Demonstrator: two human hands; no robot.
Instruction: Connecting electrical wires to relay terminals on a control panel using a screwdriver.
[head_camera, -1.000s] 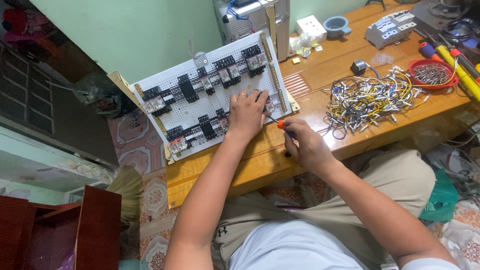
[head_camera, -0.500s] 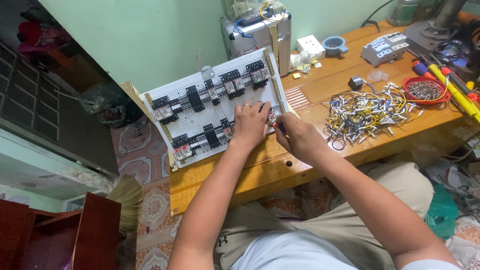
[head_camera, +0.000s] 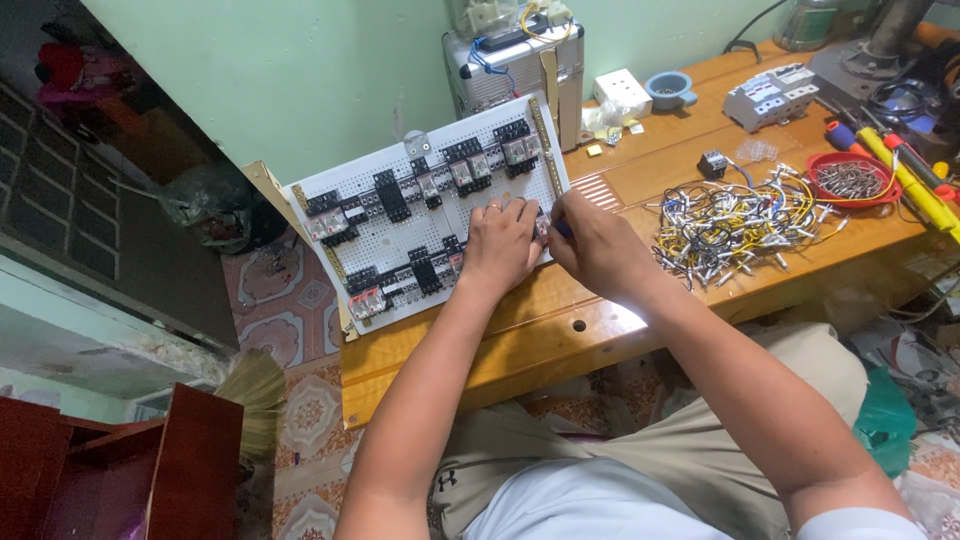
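The white perforated board (head_camera: 400, 215) leans tilted on the left end of the wooden bench (head_camera: 560, 330), studded with rows of blocky black and clear plastic relay sockets. Left hand (head_camera: 500, 245) lies flat on its lower right part, fingers curled, gripping nothing I can see. Right hand (head_camera: 600, 250) sits closed at the board's right edge, seemingly around a thin tool, mostly hidden; a tangle of yellow and white wires (head_camera: 735, 220) lies nearby.

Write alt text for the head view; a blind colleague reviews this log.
Both hands, left hand beside right hand, work at the lower right edge of a white perforated board carrying black relays, on a wooden table. A pile of short wires lies to the right.
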